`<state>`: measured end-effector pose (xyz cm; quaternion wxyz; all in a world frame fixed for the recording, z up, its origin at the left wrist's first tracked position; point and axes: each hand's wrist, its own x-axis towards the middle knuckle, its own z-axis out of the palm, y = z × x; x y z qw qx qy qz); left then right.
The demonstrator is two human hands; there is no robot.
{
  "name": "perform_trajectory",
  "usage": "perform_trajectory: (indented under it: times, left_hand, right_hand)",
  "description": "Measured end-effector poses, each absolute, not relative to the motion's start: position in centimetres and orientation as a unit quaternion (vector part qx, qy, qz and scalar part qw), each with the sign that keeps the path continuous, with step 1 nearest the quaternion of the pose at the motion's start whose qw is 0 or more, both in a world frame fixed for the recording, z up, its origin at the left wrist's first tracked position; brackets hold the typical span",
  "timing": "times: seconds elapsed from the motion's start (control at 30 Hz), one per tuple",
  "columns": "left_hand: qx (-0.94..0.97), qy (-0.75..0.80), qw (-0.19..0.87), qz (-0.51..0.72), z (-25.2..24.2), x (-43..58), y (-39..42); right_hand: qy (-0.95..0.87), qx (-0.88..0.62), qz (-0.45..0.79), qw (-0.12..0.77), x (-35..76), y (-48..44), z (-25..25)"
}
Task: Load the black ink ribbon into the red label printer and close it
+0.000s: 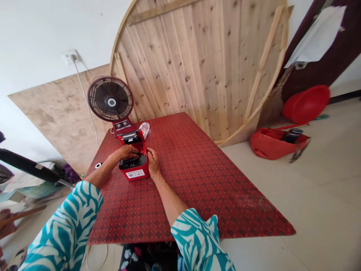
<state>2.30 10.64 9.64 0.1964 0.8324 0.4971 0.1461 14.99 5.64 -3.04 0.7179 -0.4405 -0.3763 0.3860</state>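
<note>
Label printer [134, 169] on red tabletop [197, 180]

The worktop [194, 188] is dark red, with a small pattern of repeated diamonds in a darker tone. The label printer [134, 169] is bright red with a black inner part, and its sticker [135, 173] is white. The person's 2 sleeves, left sleeve [64, 226] and right sleeve [200, 241], have teal and white wavy stripes. The fan [110, 98] has dark blades and a red base. The round wooden board [203, 67] is pale yellow with brown knots. On the beige floor [324, 195] lie a red basin [307, 104] and a red bag [270, 143].
</note>
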Motion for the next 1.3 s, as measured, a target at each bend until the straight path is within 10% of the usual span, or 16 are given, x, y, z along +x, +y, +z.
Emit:
perform_trajectory:
  times: [0.3, 0.47, 1.3]
  left_hand:
    - [0.657, 0.570, 0.260, 0.420, 5.6, -2.6, 2.6]
    - [0.579, 0.506, 0.464, 0.440, 3.8, -1.0, 0.1]
    - [0.505, 0.461, 0.533, 0.498, 2.2, -4.6, -5.9]
  right_hand:
    - [-0.374, -0.433, 0.389, 0.722, 15.2, 5.5, -3.5]
    - [-0.361, -0.427, 0.414, 0.719, 15.1, 6.1, -4.2]
    - [-0.358, -0.450, 0.457, 0.678, 14.7, -2.2, -4.2]
